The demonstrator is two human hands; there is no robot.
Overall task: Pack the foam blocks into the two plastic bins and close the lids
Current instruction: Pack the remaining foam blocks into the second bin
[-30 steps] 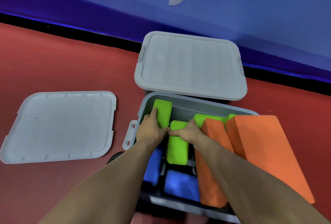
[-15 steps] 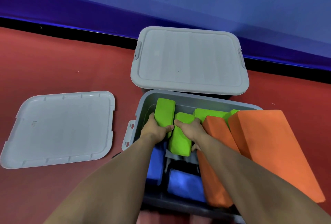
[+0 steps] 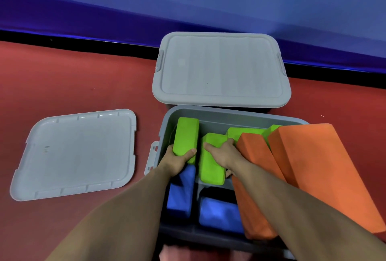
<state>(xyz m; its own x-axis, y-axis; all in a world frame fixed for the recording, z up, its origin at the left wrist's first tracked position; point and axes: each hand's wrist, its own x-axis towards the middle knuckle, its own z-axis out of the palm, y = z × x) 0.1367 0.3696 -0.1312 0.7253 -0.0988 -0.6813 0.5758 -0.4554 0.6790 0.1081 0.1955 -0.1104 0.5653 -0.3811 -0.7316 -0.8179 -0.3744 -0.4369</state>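
Note:
An open grey bin stands in front of me on the red floor. Inside it, my left hand grips the near end of a green foam block at the bin's left wall. My right hand holds a second green block beside it. More green blocks lie at the back. Two blue blocks rest low in the bin. Two big orange blocks lean on the right side. Behind stands a second bin with its lid on.
A loose grey lid lies flat on the red floor to the left of the open bin. A blue wall with a black base strip runs along the back, just behind the closed bin.
Both hands have shifted the two green blocks slightly toward the back of the bin; the right hand's block now lies tilted lower, with more of the bin floor showing near me.

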